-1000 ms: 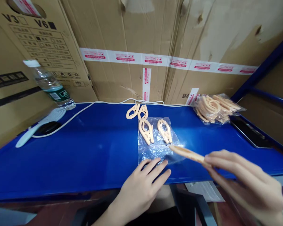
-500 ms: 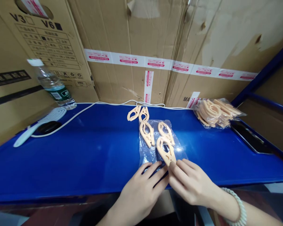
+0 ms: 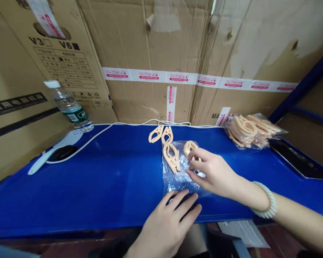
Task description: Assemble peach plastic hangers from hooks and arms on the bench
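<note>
A clear plastic bag (image 3: 177, 175) lies flat on the blue table (image 3: 110, 179). My left hand (image 3: 169, 218) rests on the bag's near edge with fingers stretched out flat. My right hand (image 3: 210, 170) reaches over the bag, its fingers curled on peach plastic clips (image 3: 190, 147) lying on the bag's far right part. Another peach clip (image 3: 171, 157) lies on the bag's left part. Two more clips (image 3: 161, 134) sit just beyond the bag, near the back.
A bag full of peach clips (image 3: 251, 130) lies at the back right, beside a dark phone (image 3: 296, 159). A water bottle (image 3: 70, 107), a white brush (image 3: 55, 150) and a white cable (image 3: 118, 125) are at the left. Cardboard boxes (image 3: 164, 53) wall the back.
My right hand brought a clip from the right, set it on the bag, then slid forward onto the clips at the bag's far right. My left hand stayed on the bag.
</note>
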Action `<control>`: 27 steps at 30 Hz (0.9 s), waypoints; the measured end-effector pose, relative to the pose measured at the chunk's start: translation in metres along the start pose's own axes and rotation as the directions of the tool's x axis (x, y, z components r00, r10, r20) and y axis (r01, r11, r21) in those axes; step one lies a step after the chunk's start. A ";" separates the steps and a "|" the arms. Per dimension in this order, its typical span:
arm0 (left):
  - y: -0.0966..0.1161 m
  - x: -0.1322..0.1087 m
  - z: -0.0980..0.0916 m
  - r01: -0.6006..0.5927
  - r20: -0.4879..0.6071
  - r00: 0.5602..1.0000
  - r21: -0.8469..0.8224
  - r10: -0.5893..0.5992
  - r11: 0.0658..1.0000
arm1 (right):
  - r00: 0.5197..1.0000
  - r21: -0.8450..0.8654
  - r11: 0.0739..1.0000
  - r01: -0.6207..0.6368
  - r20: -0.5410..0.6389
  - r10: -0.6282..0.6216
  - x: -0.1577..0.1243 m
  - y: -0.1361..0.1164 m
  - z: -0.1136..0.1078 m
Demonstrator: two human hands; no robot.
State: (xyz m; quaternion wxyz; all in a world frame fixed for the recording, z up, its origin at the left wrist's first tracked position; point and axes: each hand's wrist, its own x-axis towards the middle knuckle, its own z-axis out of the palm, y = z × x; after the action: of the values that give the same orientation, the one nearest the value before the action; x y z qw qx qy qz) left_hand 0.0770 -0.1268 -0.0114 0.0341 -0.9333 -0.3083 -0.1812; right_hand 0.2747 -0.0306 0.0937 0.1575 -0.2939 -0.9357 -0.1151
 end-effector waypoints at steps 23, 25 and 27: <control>-0.004 0.000 -0.005 0.014 0.026 1.000 -0.108 -0.011 0.994 | 0.970 -0.095 0.992 -0.083 0.220 0.102 0.080 0.135 0.075; -0.005 0.000 -0.004 0.002 0.010 1.000 -0.088 -0.001 0.996 | 0.979 -0.072 0.992 -0.101 0.170 0.112 0.059 0.128 0.056; -0.006 0.001 -0.003 -0.014 -0.011 1.000 -0.062 0.013 0.998 | 0.991 -0.048 0.993 -0.105 0.083 0.109 0.033 0.112 0.034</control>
State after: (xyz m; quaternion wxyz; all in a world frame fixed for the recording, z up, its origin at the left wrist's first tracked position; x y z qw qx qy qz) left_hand 0.0729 -0.1224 -0.0084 0.0080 -0.9350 -0.2958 -0.1956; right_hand 0.3071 0.0863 0.0875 0.1170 -0.3517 -0.9217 -0.1142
